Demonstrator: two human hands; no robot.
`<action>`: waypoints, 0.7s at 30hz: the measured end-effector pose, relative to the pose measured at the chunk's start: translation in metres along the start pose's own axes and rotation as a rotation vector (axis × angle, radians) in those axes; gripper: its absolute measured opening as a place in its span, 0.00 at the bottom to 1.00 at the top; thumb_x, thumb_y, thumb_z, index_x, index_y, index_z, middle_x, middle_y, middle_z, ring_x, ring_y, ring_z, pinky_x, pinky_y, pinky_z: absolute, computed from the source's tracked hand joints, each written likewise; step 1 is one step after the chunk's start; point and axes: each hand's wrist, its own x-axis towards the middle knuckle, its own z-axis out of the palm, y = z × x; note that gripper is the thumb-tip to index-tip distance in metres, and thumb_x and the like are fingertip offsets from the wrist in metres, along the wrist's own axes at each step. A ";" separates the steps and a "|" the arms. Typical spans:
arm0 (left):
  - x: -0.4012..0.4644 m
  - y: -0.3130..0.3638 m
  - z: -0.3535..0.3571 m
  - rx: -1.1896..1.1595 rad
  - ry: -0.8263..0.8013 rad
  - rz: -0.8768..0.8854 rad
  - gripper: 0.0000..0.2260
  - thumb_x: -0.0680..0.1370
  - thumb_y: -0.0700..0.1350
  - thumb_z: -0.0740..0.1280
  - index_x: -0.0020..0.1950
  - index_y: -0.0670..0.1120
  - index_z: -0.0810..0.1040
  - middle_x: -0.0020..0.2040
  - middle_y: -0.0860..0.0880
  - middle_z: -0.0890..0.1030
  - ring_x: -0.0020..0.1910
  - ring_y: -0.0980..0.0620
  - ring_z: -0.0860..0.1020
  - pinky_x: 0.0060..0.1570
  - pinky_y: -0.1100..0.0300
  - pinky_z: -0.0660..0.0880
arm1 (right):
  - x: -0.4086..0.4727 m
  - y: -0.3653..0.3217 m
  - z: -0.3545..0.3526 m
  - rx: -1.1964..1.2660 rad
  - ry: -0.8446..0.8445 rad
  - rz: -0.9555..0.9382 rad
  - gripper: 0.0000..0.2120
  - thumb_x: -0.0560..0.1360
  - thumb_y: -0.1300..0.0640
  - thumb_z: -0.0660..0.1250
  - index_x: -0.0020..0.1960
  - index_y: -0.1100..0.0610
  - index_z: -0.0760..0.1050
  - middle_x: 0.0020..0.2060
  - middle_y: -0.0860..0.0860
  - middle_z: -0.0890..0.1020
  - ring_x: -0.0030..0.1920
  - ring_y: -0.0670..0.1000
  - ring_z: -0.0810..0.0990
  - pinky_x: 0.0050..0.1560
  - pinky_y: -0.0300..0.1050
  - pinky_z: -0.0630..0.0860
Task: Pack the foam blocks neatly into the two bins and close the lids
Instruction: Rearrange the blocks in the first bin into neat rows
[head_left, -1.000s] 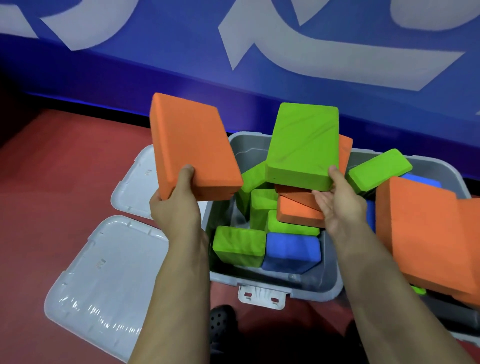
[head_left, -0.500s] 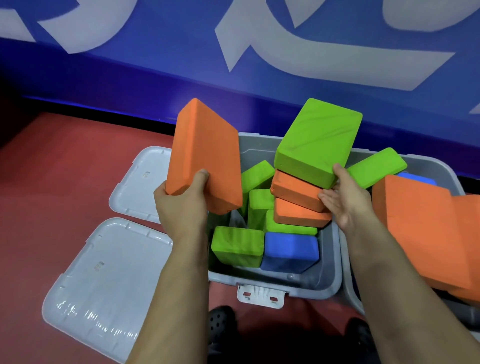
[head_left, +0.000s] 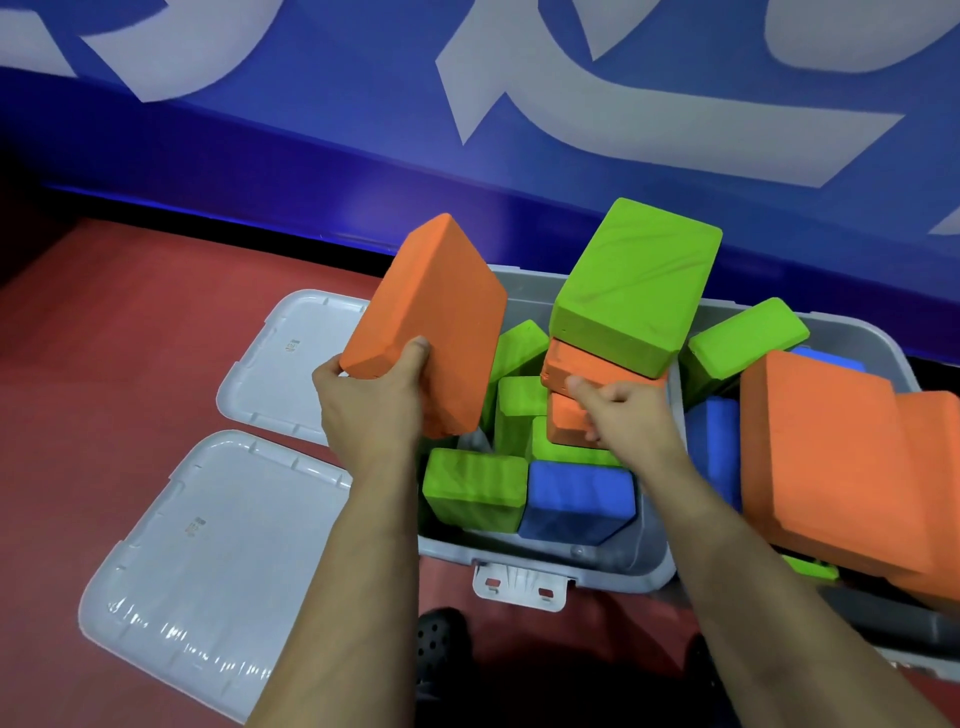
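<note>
Green block (head_left: 635, 291) now resting on stack, right hand (head_left: 626, 415) lowered — gripping orange block (head_left: 569, 415)

The left hand (head_left: 371, 410) has carried its orange foam block (head_left: 428, 327) rightward and down, tilting it until its lower corner dips over the left bin (head_left: 550, 558). The right hand (head_left: 626, 415) has let go of the big green block (head_left: 636, 288), which now rests atop the stacked orange blocks (head_left: 571, 387); its fingers now curl against those orange blocks
</note>
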 end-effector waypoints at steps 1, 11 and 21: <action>0.002 -0.002 0.001 0.006 0.001 0.004 0.36 0.66 0.62 0.78 0.68 0.50 0.71 0.53 0.55 0.78 0.54 0.48 0.79 0.55 0.53 0.74 | 0.002 0.002 0.010 -0.048 -0.075 -0.035 0.21 0.74 0.42 0.73 0.37 0.61 0.80 0.31 0.55 0.83 0.37 0.56 0.84 0.47 0.56 0.82; 0.039 -0.017 0.007 -0.032 0.128 0.075 0.37 0.65 0.61 0.80 0.68 0.51 0.70 0.54 0.55 0.77 0.54 0.46 0.80 0.56 0.50 0.77 | 0.074 0.002 0.127 -0.547 -0.284 -0.337 0.31 0.74 0.49 0.75 0.73 0.56 0.69 0.69 0.55 0.71 0.69 0.57 0.71 0.70 0.49 0.68; 0.058 -0.027 0.013 -0.150 0.155 0.028 0.32 0.65 0.60 0.81 0.63 0.53 0.72 0.49 0.60 0.78 0.50 0.54 0.80 0.48 0.57 0.73 | 0.168 0.001 0.173 -1.070 -0.360 -0.279 0.45 0.69 0.56 0.79 0.78 0.45 0.58 0.80 0.48 0.51 0.80 0.58 0.47 0.67 0.75 0.64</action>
